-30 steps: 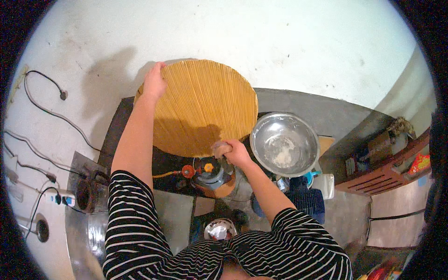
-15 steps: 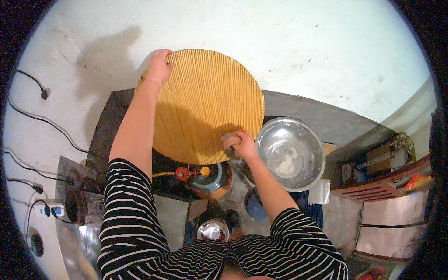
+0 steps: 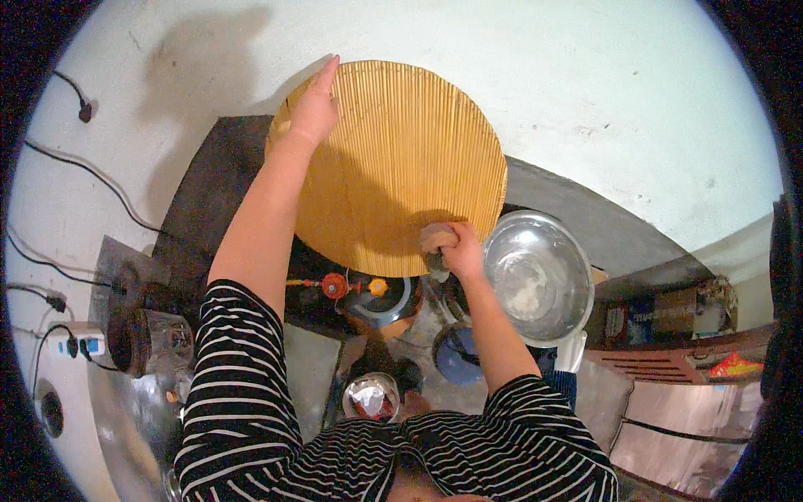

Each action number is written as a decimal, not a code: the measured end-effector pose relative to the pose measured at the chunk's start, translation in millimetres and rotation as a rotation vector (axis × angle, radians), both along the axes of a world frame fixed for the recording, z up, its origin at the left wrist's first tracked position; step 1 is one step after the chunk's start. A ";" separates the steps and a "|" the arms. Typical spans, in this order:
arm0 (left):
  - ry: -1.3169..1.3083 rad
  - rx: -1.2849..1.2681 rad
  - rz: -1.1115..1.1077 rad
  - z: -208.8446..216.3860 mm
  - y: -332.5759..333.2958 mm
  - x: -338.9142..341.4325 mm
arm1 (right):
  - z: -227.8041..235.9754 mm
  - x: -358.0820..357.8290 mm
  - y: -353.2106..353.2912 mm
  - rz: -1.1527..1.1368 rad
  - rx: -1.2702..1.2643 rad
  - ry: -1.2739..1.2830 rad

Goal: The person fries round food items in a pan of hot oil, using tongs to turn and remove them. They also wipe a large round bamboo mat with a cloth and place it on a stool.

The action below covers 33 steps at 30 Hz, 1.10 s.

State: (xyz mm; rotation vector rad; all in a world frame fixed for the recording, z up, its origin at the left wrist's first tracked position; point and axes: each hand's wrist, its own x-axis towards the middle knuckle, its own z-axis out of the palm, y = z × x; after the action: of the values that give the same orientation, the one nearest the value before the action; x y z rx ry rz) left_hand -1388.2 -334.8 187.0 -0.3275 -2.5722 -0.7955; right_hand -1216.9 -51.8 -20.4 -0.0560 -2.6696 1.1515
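Observation:
A round yellow slatted tray (image 3: 393, 142), made of thin stalks side by side, is tilted in front of me, its far edge near the wall. My left hand (image 3: 318, 105) holds its upper left rim, thumb on the face and fingers straight along the edge. Near the lower right rim, my right hand (image 3: 462, 248) is closed round a crumpled brownish cloth (image 3: 438, 238) against the slats. The far side of the tray is hidden. Just right of that hand stands a wide metal basin (image 3: 577, 251) with whitish powdery residue in the bottom.
Below the tray sits a round burner or pot with a red valve (image 3: 335, 284) and a yellow knob (image 3: 378, 287). A blue bucket (image 3: 456, 356) and a small shiny bowl (image 3: 371, 396) are nearer me. Black cords (image 3: 92, 180) run along the left wall; a wooden cabinet (image 3: 661, 364) stands right.
The view has shifted, so tray and basin sit further right. My left fingers have straightened along the rim. My right hand stays by the lower right of the tray with the cloth.

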 end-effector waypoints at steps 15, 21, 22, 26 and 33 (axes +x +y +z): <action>0.027 0.203 0.155 -114.4 -102.9 113.6 | -1.5 2.4 -28.5 0.076 0.073 0.058; -0.101 0.456 0.189 -116.1 -95.3 171.1 | -6.0 11.2 -36.4 -0.006 0.123 0.010; -0.127 0.482 0.192 -112.9 -93.3 180.8 | -7.3 11.3 -34.4 0.019 0.148 0.043; -0.193 0.513 0.215 -93.3 -96.8 220.5 | 9.8 16.7 -40.3 0.079 0.183 0.007; -0.248 0.514 0.236 -51.3 -106.4 305.4 | 22.1 34.1 -56.8 0.052 -0.020 -0.037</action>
State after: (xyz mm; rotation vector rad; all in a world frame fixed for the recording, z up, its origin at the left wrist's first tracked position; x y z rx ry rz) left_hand -1082.8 -441.2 135.7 0.2409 -2.4379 -1.4253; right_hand -1182.8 -108.5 1.7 -0.0120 -2.7069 1.2041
